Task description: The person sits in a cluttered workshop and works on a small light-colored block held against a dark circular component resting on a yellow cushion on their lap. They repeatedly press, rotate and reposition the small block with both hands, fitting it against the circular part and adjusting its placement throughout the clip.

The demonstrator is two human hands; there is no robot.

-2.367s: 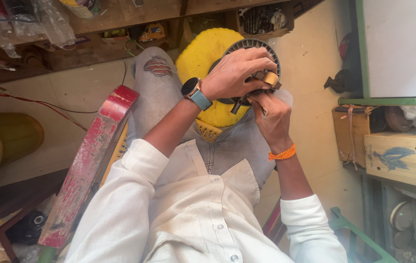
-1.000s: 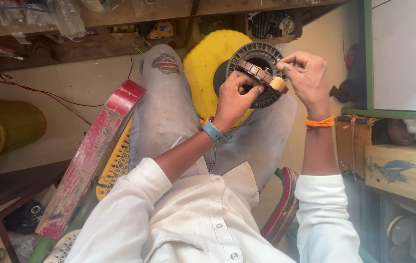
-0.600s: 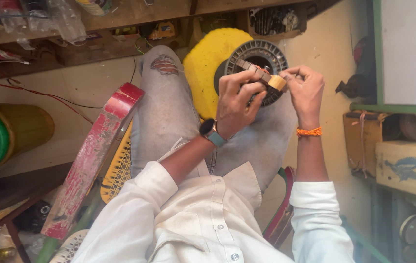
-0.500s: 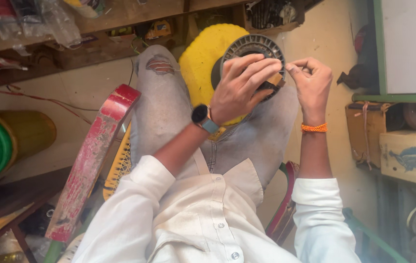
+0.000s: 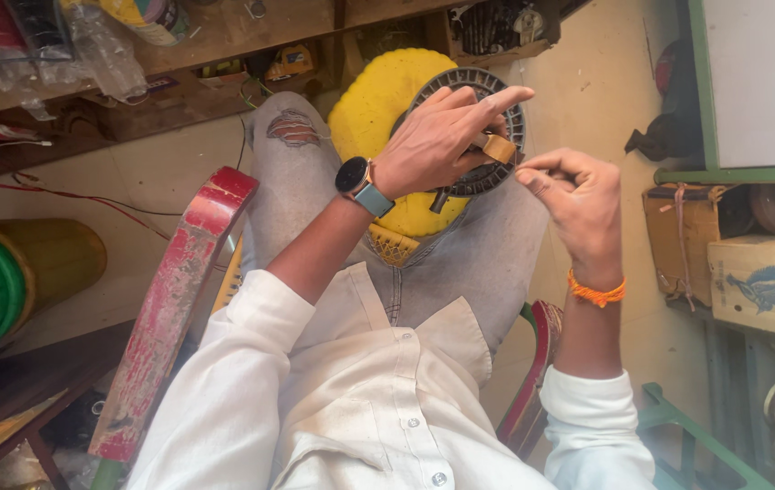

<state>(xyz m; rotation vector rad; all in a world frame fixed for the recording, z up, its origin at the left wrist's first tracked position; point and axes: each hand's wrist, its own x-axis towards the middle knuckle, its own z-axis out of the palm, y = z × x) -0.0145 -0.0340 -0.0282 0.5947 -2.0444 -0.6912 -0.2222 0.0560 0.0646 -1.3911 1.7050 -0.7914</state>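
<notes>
Seated in a red-painted chair [image 5: 179,308], legs in grey ripped jeans [image 5: 297,181] stretched toward a wooden shelf [image 5: 224,36] at the far wall. Left hand [image 5: 437,136], smartwatch [image 5: 360,184] at the wrist, spread flat with fingers extended over a dark ringed motor stator [image 5: 496,100], gripping nothing, pressing it against a yellow disc [image 5: 369,109] on the lap. Right hand [image 5: 573,195], orange thread [image 5: 596,292] at the wrist, just right of the stator, thumb and forefinger pinched; whether on a fine wire cannot be told. Cardboard boxes [image 5: 759,272] stacked at right; green-and-yellow spool [image 5: 15,272] at left.
</notes>
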